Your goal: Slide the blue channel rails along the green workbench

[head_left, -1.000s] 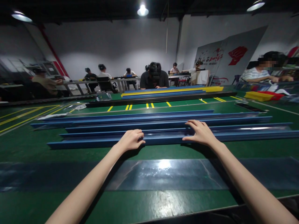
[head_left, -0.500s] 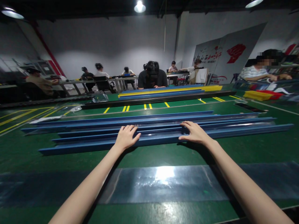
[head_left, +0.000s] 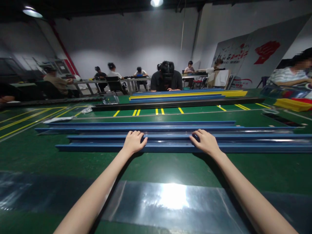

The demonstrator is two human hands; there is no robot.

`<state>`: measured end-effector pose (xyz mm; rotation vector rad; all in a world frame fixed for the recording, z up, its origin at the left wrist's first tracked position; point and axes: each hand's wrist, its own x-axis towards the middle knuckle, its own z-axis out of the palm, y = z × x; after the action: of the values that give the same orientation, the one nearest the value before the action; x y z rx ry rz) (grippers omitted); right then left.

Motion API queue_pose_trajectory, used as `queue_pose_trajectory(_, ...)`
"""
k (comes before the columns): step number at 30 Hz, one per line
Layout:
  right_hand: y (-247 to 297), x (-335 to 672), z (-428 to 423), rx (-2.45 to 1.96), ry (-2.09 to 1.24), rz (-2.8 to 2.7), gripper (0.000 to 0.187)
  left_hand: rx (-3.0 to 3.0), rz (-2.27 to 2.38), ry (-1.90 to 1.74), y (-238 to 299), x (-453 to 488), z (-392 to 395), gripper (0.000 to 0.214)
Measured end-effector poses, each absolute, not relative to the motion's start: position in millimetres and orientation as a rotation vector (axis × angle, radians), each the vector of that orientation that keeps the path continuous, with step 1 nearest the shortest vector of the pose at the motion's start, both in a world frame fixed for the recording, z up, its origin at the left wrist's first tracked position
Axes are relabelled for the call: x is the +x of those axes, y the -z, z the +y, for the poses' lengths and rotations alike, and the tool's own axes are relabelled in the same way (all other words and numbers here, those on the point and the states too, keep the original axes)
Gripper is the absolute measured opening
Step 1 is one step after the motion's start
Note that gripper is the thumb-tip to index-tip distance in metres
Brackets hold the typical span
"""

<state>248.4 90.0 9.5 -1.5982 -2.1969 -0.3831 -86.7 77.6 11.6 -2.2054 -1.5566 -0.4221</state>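
Several long blue rails (head_left: 97,136) lie side by side across the green table (head_left: 36,156). My left hand (head_left: 133,141) lies on the nearest blue rail (head_left: 170,148), fingers together and curled over its far edge. My right hand (head_left: 206,142) holds the same rail about a forearm's length to the right, its fingers hooked over the top edge too. Both arms reach straight out from the bottom of the view.
A clear plastic sheet (head_left: 170,204) lies on the table close to me, under my arms. Farther off are a black strip (head_left: 175,104) and blue and yellow rails (head_left: 185,95). A person (head_left: 166,80) sits opposite; others sit at tables (head_left: 102,83) behind and at the right (head_left: 290,75).
My left hand went from a loose fist to fingers laid over the rail. The right fingers drew in and curled. The nearest rail now lies level instead of slanted.
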Motion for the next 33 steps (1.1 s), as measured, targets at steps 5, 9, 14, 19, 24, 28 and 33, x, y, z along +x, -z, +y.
queue_pose_trajectory(5,-12.4,244.9,99.9,-1.647,0.415,-2.190,0.030,-2.228,-1.617,0.368,-13.4,-85.3,81.7,0.035)
queue_pose_trajectory(9,-13.1,240.3,115.7,-1.674,0.411,-2.199,0.029,-2.228,-1.676,0.323,-13.3,-85.8,90.9,0.033)
queue_pose_trajectory(14,-8.3,232.4,137.7,-1.665,0.423,-2.176,0.026,-2.211,-1.692,0.317,-10.4,-91.4,108.5,0.031)
queue_pose_trajectory(19,-4.2,227.4,152.3,-1.645,0.417,-2.178,0.023,-2.213,-1.696,0.304,-10.1,-98.0,122.9,0.030)
queue_pose_trajectory(24,-2.8,222.8,158.5,-1.626,0.398,-2.165,0.021,-2.239,-1.694,0.313,-10.9,-102.6,131.6,0.029)
queue_pose_trajectory(28,-1.6,221.2,163.3,-1.600,0.388,-2.176,0.021,-2.234,-1.706,0.308,-10.1,-105.9,137.6,0.028)
queue_pose_trajectory(33,-0.9,222.7,168.5,-1.574,0.384,-2.231,0.023,-2.233,-1.703,0.303,-8.4,-109.1,144.2,0.028)
